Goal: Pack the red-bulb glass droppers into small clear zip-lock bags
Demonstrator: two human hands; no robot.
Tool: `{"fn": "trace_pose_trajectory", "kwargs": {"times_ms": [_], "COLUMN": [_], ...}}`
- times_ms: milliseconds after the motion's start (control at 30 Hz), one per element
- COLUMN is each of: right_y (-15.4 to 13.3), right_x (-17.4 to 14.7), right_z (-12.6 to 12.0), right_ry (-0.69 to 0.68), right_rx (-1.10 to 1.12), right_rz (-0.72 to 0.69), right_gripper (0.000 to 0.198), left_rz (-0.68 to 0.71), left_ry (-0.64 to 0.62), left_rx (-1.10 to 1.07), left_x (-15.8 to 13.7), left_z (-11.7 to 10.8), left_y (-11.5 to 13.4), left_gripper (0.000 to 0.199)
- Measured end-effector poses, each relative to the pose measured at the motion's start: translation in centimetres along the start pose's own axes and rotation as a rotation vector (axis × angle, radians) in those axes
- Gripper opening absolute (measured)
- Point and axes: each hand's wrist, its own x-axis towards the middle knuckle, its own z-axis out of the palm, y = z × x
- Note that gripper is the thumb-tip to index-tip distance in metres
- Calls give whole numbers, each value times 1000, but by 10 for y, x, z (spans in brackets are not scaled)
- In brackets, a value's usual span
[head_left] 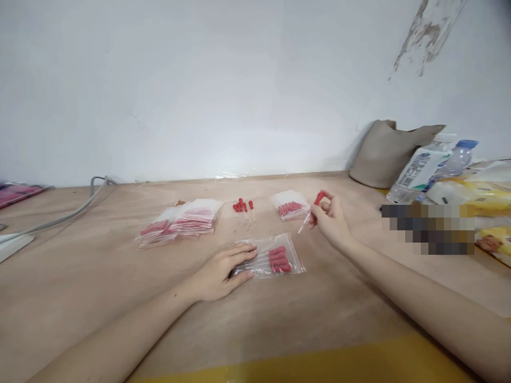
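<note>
Filled bags (195, 218) on a table (80, 276) suggest a packing workspace.

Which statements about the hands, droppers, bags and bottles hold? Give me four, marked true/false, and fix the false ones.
1. The left hand rests on a clear bag of red-topped droppers. True.
2. Both hands press down on that bag. False: the right hand is away from it, holding a single dropper.
3. Loose droppers lie between two groups of filled bags. True.
4. The bottles are on the left. False: the labelled bottle and blue-capped bottle are on the right.
</note>
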Motion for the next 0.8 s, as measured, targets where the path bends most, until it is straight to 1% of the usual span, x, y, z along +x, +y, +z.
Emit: {"fn": "trace_pose_trajectory", "kwargs": {"times_ms": [67, 167, 267, 367, 500, 567, 633, 733, 800], "right_y": [6, 14, 18, 20, 20, 18, 16, 14, 14], "right_x": [-14, -26, -28, -24, -22, -25, -30, -37, -40], "right_z": [-7, -5, -1, -3, -7, -3, 4, 11, 12], "right_ry": [34, 16, 2, 37, 66, 41, -8, -105, -168], "right_rx": [52, 84, 89, 86, 84, 107, 149, 241, 287], "right_rz": [55, 131, 107, 76, 94, 144, 205, 283, 326], "right_gripper": [55, 53, 54, 53, 51, 49, 43, 26, 17], "left_rz": [-2, 0, -2, 9, 4, -5, -24, -47, -48], "left_ry": [-4, -8, -7, 7, 5, -5, 0, 25, 31], "left_rx": [3, 10, 19, 7, 3, 9, 6, -17, -31], "left_x": [0, 0, 0, -1, -1, -1, -1, -2, -2], "left_z": [0, -1, -1, 0, -1, -1, -1, -1, 0], "left_y": [0, 0, 0, 0, 1, 2, 3, 4, 4], "left_gripper": [42, 42, 42, 42, 41, 42, 47, 62, 66]}}
